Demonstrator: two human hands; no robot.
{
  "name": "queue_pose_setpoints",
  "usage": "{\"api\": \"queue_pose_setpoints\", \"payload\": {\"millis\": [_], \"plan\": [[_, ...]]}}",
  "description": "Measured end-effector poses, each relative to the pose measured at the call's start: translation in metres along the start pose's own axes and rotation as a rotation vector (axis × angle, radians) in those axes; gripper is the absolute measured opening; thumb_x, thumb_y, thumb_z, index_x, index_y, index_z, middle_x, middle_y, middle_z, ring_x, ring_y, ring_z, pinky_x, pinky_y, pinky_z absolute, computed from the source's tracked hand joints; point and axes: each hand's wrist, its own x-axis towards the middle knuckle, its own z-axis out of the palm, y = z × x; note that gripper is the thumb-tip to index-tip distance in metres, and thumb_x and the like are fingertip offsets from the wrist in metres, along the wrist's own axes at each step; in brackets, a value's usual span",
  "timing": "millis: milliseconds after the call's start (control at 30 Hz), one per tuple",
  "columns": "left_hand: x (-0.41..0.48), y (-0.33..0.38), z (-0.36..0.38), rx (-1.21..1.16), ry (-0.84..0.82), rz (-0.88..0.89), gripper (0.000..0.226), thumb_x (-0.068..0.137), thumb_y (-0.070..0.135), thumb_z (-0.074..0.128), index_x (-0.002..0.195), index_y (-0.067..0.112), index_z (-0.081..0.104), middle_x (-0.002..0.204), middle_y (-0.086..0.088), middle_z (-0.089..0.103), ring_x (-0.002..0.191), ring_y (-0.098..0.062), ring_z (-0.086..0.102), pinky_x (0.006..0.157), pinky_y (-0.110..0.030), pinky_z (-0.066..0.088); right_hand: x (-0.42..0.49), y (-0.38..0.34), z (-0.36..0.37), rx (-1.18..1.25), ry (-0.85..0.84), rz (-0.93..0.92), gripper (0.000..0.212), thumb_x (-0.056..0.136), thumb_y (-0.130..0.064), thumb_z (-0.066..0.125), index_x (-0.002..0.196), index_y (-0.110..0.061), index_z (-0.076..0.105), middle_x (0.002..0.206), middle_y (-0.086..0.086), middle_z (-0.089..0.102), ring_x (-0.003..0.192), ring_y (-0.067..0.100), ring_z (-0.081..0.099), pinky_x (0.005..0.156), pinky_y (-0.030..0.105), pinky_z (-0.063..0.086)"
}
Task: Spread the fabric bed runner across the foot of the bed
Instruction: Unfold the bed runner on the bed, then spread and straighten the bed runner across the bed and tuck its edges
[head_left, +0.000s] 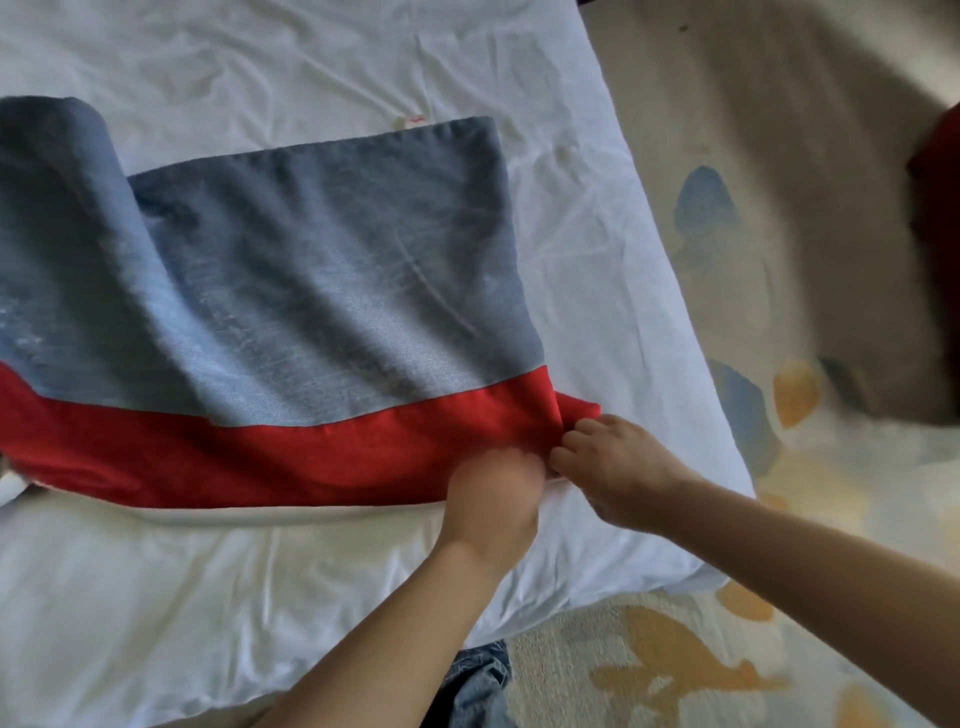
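Both my hands worked the near right corner of the bed runner (332, 291), which lay across the white sheet of the bed (208, 597), its right end short of the mattress edge. My right hand (613, 467) pinched the bunched corner of the red band (260, 457). My left hand (493, 493) (blurred) appeared to grip the hem just beside it, the two hands touching.

The job, as I judged it, called for drawing that corner low and to the right with even tension, so that the red band ran straight along the bed's edge. After that I would need to open the raised fold (62, 208) at the far left.

The main panel was a grey-blue, denim-like weave, soft enough to ripple in broad waves. The red band looked smoother, and a pale underside showed along the near hem. The sheet was thin and creased, and a patterned carpet (779, 260) lay to the right.
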Motion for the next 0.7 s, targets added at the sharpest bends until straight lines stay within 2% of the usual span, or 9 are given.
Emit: {"api": "queue_pose_setpoints", "payload": {"millis": [100, 200, 300, 400, 600, 700], "plan": [[0.001, 0.008, 0.000, -0.008, -0.016, 0.054, 0.031, 0.039, 0.020, 0.081, 0.055, 0.022, 0.055, 0.050, 0.003, 0.054, 0.043, -0.015, 0.056, 0.040, -0.019, 0.038, -0.014, -0.004, 0.006, 0.059, -0.020, 0.047, 0.014, 0.066, -0.008, 0.054, 0.074, -0.018, 0.058, 0.066, -0.002, 0.057, 0.062, 0.021, 0.053, 0.065, 0.036, 0.049], [0.005, 0.012, 0.002, -0.010, -0.002, 0.055, 0.030, 0.042, 0.027, 0.081, 0.056, 0.022, 0.055, 0.051, 0.004, 0.055, 0.044, -0.015, 0.057, 0.041, -0.021, 0.040, -0.015, 0.003, 0.008, 0.081, 0.123, -0.046, 0.012, 0.069, -0.004, 0.055, 0.067, -0.016, 0.056, 0.062, 0.000, 0.052, 0.058, 0.021, 0.048, 0.058, 0.037, 0.047], [0.012, 0.016, 0.003, -0.037, 0.015, 0.027, 0.031, 0.043, 0.028, 0.082, 0.056, 0.022, 0.054, 0.051, 0.003, 0.055, 0.044, -0.015, 0.057, 0.041, -0.022, 0.040, -0.012, 0.020, 0.005, 0.013, 0.246, -0.147, 0.018, 0.083, -0.002, 0.052, 0.070, -0.014, 0.057, 0.068, 0.003, 0.052, 0.064, 0.022, 0.047, 0.062, 0.035, 0.044], [0.020, 0.024, 0.005, -0.043, 0.031, 0.029, 0.029, 0.048, 0.025, 0.083, 0.057, 0.021, 0.056, 0.050, 0.003, 0.055, 0.044, -0.015, 0.057, 0.040, -0.021, 0.040, -0.010, 0.036, 0.002, -0.036, 0.290, -0.197, 0.023, 0.088, -0.001, 0.049, 0.071, -0.012, 0.058, 0.069, 0.003, 0.053, 0.065, 0.023, 0.049, 0.066, 0.036, 0.046], [0.034, 0.037, 0.004, -0.046, -0.007, 0.049, 0.032, 0.043, 0.015, 0.085, 0.055, 0.021, 0.056, 0.050, 0.002, 0.055, 0.043, -0.015, 0.056, 0.039, -0.020, 0.040, -0.022, 0.044, 0.002, 0.037, 0.236, -0.118, 0.017, 0.075, 0.002, 0.058, 0.065, -0.012, 0.059, 0.062, 0.002, 0.055, 0.058, 0.021, 0.050, 0.056, 0.032, 0.046], [0.040, 0.042, 0.000, -0.044, -0.015, 0.077, 0.035, 0.038, 0.008, 0.082, 0.055, 0.022, 0.055, 0.050, 0.003, 0.055, 0.044, -0.015, 0.056, 0.040, -0.020, 0.040, -0.034, 0.047, 0.003, 0.085, 0.202, -0.041, 0.016, 0.071, -0.004, 0.047, 0.066, -0.013, 0.059, 0.062, 0.002, 0.055, 0.055, 0.021, 0.051, 0.050, 0.030, 0.045]]}}
